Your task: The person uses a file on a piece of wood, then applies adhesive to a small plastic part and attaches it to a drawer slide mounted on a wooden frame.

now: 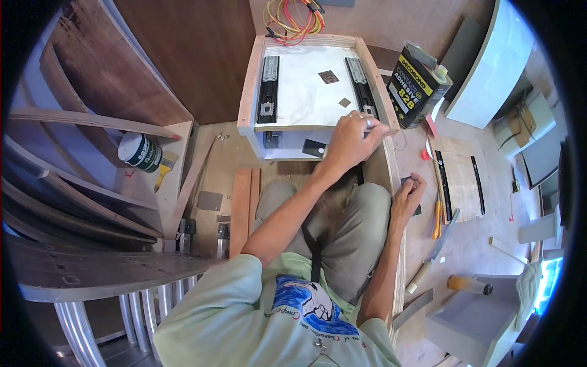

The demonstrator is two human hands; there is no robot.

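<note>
My left hand (356, 139), a ring on one finger, reaches over the front right corner of a wooden cabinet box (247, 92). Its fingers are closed beside the right drawer slide (361, 85); whatever they hold is hidden. A matching drawer slide (268, 88) lies along the box's left side. Two dark square chips (328, 77) rest on the white panel (299, 92) between the slides. Lower right, my right hand (408, 196) has its fingers curled around a dark flat piece (417, 211), mostly covered by the hand.
A black adhesive can (419, 85) stands right of the box. Orange-handled tool (437, 220), a long blade (445, 235) and a board with black strips (461, 183) lie on the right surface. Coiled wires (293, 21) hang behind. At left are a tub (140, 153) and brush (164, 171).
</note>
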